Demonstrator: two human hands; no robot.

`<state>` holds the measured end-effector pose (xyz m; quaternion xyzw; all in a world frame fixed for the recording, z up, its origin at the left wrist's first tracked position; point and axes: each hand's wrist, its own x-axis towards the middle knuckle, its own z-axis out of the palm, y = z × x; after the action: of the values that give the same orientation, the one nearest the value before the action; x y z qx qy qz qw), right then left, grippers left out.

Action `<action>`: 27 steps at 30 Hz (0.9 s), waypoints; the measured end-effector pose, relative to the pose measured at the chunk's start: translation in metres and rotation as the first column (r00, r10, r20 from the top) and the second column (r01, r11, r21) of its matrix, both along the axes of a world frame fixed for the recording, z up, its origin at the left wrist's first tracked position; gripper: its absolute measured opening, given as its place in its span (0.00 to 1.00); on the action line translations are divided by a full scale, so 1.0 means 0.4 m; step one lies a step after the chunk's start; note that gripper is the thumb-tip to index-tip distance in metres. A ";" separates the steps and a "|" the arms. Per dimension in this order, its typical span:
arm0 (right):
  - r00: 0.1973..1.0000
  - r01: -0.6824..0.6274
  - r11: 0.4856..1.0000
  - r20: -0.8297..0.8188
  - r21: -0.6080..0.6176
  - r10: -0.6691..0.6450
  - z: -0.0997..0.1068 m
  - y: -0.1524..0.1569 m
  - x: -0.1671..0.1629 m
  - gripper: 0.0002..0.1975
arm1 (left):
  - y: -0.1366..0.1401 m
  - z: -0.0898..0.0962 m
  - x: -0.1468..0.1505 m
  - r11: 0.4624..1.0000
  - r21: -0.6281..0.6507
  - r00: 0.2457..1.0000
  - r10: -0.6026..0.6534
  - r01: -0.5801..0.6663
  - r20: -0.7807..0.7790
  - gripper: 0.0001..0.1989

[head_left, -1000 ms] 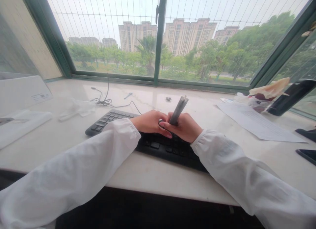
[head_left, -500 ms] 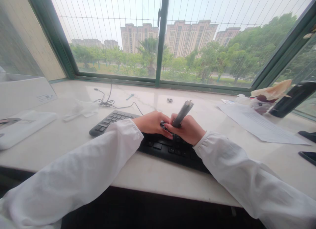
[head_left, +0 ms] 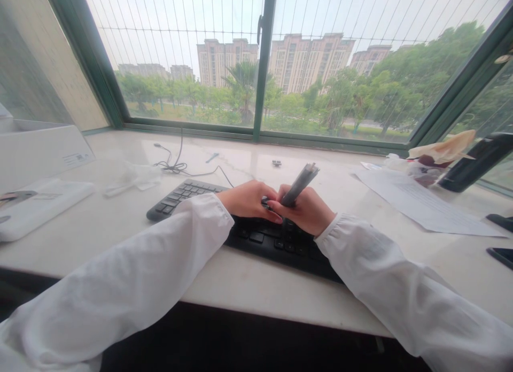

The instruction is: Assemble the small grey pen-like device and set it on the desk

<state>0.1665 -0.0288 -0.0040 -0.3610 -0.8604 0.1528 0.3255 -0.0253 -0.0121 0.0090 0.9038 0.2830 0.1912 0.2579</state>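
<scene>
A black keyboard [head_left: 256,238] lies slantwise on the white marble-like counter, partly covered by my hands and sleeves. My right hand [head_left: 306,209] is closed around a thick grey pen-shaped tool [head_left: 298,185], its upper end tilted to the right. The tool's lower end is hidden behind my fingers, over the keys. My left hand [head_left: 250,198] rests on the keyboard beside it, thumb and forefinger apart, with dark keys showing between them. Its fingertips meet those of my right hand.
Behind the keyboard lie a coiled black cable [head_left: 174,168], a small teal stick [head_left: 212,157] and small dark pieces [head_left: 276,162]. At left are crumpled clear plastic [head_left: 132,179] and a white box [head_left: 44,150]. A paper sheet [head_left: 417,201] and black bottle-like object [head_left: 476,161] are at right.
The grey tool's upper end has shifted slightly to the right. Both hands otherwise keep almost the same place and grip; the whole view has moved a little.
</scene>
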 end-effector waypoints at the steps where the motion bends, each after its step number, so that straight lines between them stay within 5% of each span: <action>1: 1.000 0.010 1.000 0.001 -0.014 -0.010 0.003 -0.003 -0.002 0.16 | 0.000 0.001 0.000 1.000 0.016 1.000 0.004 -0.004 -0.004 0.16; 8: 0.997 -0.033 0.978 -0.071 -0.207 0.019 0.014 -0.014 0.001 0.16 | -0.002 0.003 0.000 0.998 0.068 1.000 -0.002 0.000 0.019 0.17; 15: 0.962 -0.258 0.868 -0.195 -0.424 0.191 0.002 0.007 0.029 0.19 | -0.003 0.016 -0.006 0.997 0.056 0.998 -0.061 0.060 0.007 0.15; 19: 0.959 -0.277 0.874 -0.178 -0.399 0.222 0.005 0.006 0.031 0.19 | -0.014 0.065 -0.029 0.994 0.041 0.994 -0.101 0.102 -0.046 0.18; 23: 0.978 -0.209 0.935 -0.086 -0.286 0.192 0.007 0.000 0.024 0.15 | -0.031 0.103 -0.031 0.996 0.081 0.996 -0.054 0.048 0.070 0.25; 27: 0.988 -0.148 0.964 0.014 -0.221 0.155 0.010 -0.006 0.019 0.13 | -0.041 0.098 -0.014 0.995 0.091 0.981 0.030 -0.048 0.191 0.18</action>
<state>0.1741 -0.0310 0.0001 -0.3305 -0.8682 0.2658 0.2577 -0.0309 -0.0283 0.0483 0.8870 0.2658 0.2944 0.2365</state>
